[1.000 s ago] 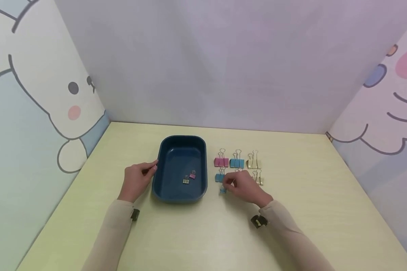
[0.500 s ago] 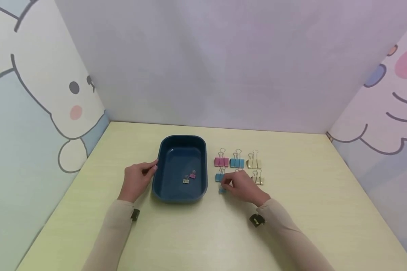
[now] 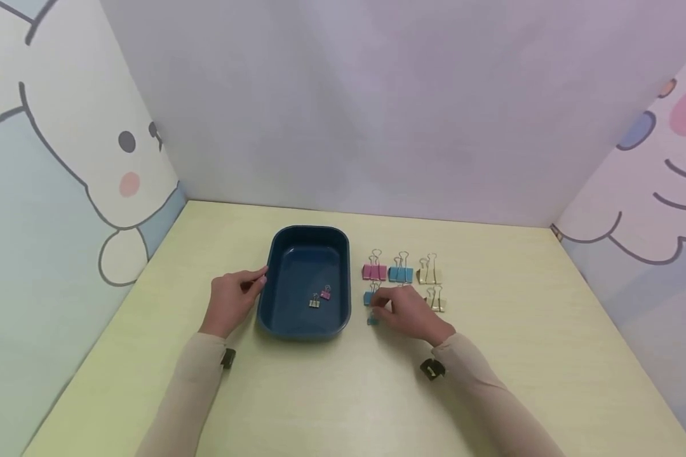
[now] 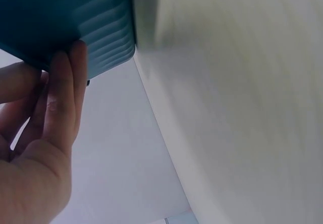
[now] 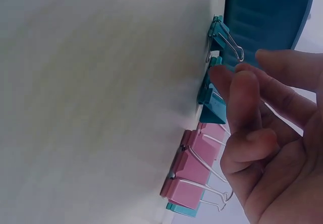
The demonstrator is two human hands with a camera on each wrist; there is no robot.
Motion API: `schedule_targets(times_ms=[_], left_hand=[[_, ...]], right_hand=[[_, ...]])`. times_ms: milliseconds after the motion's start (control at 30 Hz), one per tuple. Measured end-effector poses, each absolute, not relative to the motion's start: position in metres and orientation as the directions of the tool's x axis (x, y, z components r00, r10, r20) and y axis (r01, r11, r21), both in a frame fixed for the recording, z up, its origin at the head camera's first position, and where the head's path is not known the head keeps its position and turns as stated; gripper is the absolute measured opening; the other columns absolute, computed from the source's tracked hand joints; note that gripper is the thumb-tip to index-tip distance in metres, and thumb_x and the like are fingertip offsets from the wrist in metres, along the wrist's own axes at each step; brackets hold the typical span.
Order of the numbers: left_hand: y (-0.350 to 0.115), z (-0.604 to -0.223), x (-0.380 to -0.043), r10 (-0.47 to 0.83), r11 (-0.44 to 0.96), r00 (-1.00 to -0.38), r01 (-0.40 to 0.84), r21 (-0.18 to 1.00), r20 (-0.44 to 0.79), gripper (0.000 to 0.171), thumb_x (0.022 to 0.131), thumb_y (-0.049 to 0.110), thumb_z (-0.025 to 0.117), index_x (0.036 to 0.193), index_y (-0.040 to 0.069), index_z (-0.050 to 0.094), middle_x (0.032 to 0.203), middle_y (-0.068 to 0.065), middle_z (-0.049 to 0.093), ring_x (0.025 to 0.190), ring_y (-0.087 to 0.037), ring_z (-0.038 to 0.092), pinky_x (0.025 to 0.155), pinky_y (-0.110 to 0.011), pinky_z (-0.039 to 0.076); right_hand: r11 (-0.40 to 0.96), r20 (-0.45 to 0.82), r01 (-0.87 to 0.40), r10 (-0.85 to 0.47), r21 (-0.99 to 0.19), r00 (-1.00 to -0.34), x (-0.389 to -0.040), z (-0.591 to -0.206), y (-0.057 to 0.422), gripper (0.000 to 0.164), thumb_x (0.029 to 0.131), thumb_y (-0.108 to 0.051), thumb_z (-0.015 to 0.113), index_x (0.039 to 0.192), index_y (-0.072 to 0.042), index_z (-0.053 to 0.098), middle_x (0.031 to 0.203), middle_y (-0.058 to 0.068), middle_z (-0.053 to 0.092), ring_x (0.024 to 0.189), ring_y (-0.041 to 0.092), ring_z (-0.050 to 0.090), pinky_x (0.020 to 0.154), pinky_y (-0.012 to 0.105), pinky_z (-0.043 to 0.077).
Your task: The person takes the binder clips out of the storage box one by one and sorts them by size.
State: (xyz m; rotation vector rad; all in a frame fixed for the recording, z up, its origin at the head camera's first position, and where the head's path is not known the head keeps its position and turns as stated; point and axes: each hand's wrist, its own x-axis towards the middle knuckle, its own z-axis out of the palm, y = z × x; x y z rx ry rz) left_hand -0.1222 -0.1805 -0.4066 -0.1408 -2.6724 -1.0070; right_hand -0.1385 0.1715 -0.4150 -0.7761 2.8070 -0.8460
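My left hand (image 3: 232, 303) pinches the left rim of a dark blue tray (image 3: 305, 330); the left wrist view has its fingers along the tray's ribbed outer wall (image 4: 106, 42). Inside the tray lie a small yellow binder clip (image 3: 314, 304) and a small pink binder clip (image 3: 326, 295). My right hand (image 3: 408, 312) is over the table, its bent fingertips right at a small blue binder clip (image 3: 372, 321). In the right wrist view that clip's wire handle (image 5: 235, 50) reaches the fingertips, and a gap shows between thumb and forefinger.
Behind the right hand stands a row of large binder clips: pink (image 3: 374, 272), blue (image 3: 401, 275) and yellow (image 3: 430, 276). In front are a medium blue clip (image 3: 369, 298) and a yellow clip (image 3: 436, 304); another between them is mostly hidden by the hand. Walls enclose the table.
My right hand has shifted slightly left, and the small blue clip at its fingertips has moved a little left too. The left hand stays on the tray rim.
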Motion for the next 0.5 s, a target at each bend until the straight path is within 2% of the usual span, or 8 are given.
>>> schedule_targets(times_ms=[200, 500], left_hand=[[-0.181, -0.405, -0.124, -0.014, 0.753, -0.961, 0.172, 0.635, 0.276, 0.029, 0.097, 0.015, 0.066, 0.125, 0.011, 0.071, 0.110, -0.015, 0.077, 0.092, -0.028, 0.076, 0.076, -0.036, 0.059], [-0.180, -0.404, -0.124, -0.019, 0.747, -0.964, 0.163, 0.644, 0.266, 0.029, 0.097, 0.014, 0.066, 0.125, 0.010, 0.071, 0.112, -0.017, 0.076, 0.095, -0.030, 0.075, 0.080, -0.046, 0.060]], right_hand=[[0.716, 0.057, -0.454, -0.504, -0.530, -0.862, -0.140, -0.407, 0.172, 0.010, 0.094, -0.015, 0.069, 0.099, -0.013, 0.077, 0.091, -0.001, 0.076, 0.074, 0.007, 0.059, 0.065, 0.020, 0.049], [0.695, 0.126, -0.495, -0.511, -0.522, -0.850, -0.143, -0.395, 0.168, 0.008, 0.093, -0.014, 0.071, 0.093, -0.010, 0.077, 0.086, -0.001, 0.076, 0.072, 0.007, 0.058, 0.061, 0.020, 0.047]])
